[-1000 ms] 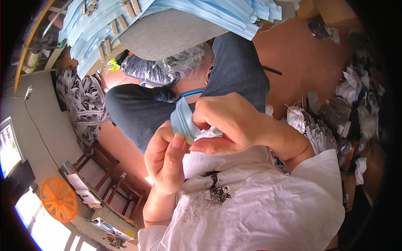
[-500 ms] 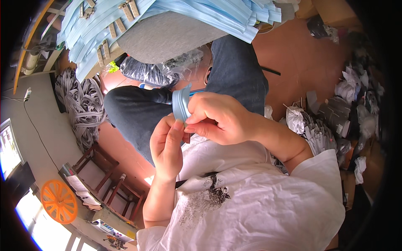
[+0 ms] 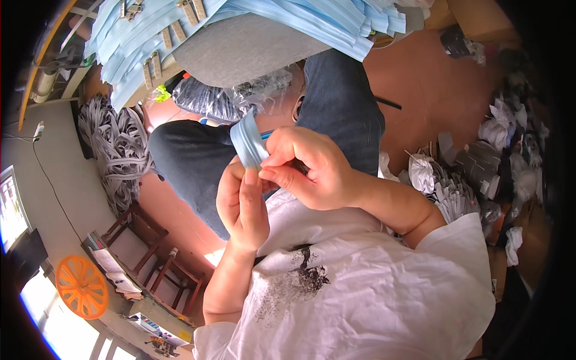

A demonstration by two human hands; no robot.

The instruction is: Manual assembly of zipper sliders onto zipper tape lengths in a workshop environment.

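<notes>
Above my lap, a light blue zipper (image 3: pixel 247 139) is bent into a curve, its upper end loose. My left hand (image 3: pixel 243 204) pinches its lower end between thumb and fingers. The thumb and index finger of my right hand (image 3: pixel 312 168) are closed at the zipper's right edge, right beside the left thumb tip. Whether a small part sits between the right fingertips is hidden. More light blue zippers (image 3: pixel 336 30) lie in an overlapping spread across the work surface ahead, with several tan, tab-like pieces (image 3: pixel 166 38) on those at the left.
A grey padded surface (image 3: pixel 240 51) faces my knees. Clear-wrapped dark bundles (image 3: pixel 207 99) lie on the floor beneath it. Tangled grey strips (image 3: pixel 114 144) heap at the left, near a wooden stool (image 3: pixel 135 231) and an orange wheel (image 3: pixel 82 287). Scraps and wrappers (image 3: pixel 498 144) pile up at the right.
The zipper's free upper end has swung left and tilts that way. My right hand has shifted slightly left, with both hands still pinching close together.
</notes>
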